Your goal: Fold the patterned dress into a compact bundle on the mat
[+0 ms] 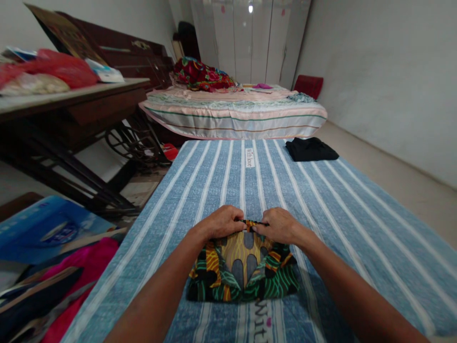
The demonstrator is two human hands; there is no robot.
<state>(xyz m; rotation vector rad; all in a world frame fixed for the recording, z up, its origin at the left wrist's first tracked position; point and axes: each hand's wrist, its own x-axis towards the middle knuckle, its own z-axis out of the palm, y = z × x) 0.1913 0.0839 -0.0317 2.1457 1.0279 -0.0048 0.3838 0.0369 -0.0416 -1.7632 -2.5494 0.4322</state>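
Note:
A patterned cloth (243,274) in black, green, orange and yellow lies folded on a blue striped sheet (339,209). My left hand (222,222) and my right hand (280,225) sit side by side on the cloth's far edge. Both have their fingers curled and pinch that edge. The fingertips almost meet in the middle.
A folded black garment (310,148) lies far right on the sheet. A second bed (232,112) with red bedding (200,74) stands beyond. A sewing-machine table (71,109) holding bags is at left. Pink fabric (85,267) and a blue bag (46,228) lie near left. White wardrobes (250,38) line the back wall.

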